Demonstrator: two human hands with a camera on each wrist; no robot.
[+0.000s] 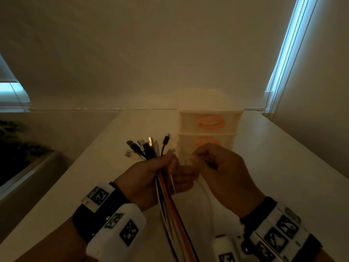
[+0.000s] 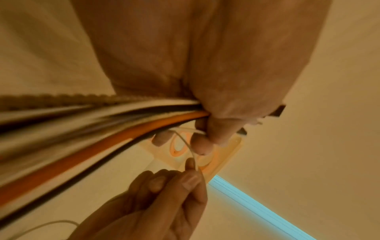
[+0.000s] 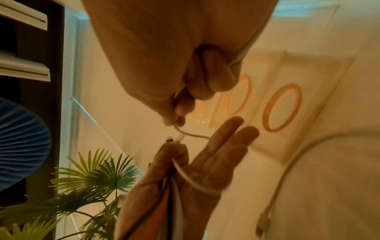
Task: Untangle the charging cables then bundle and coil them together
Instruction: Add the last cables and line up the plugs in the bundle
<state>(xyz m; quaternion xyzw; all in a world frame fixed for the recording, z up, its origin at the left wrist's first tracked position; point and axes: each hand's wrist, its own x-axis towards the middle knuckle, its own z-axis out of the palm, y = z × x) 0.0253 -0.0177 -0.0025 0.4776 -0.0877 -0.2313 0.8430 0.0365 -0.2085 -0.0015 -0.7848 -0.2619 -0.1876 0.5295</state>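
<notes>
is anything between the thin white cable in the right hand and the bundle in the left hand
Nothing visible. The right hand pinches the thin white cable, which runs free across the open gap to the cable bundle gripped in the left hand.

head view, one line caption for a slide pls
Left hand grips the cable bundle while right hand pinches a thin white cable.

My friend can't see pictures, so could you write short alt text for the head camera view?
Seen from above, a person's left hand grips a bundle of charging cables, plugs fanned upward, while the right hand pinches a thin white cable beside it. Behind them on the white table stands a small drawer unit with orange handles.
</notes>
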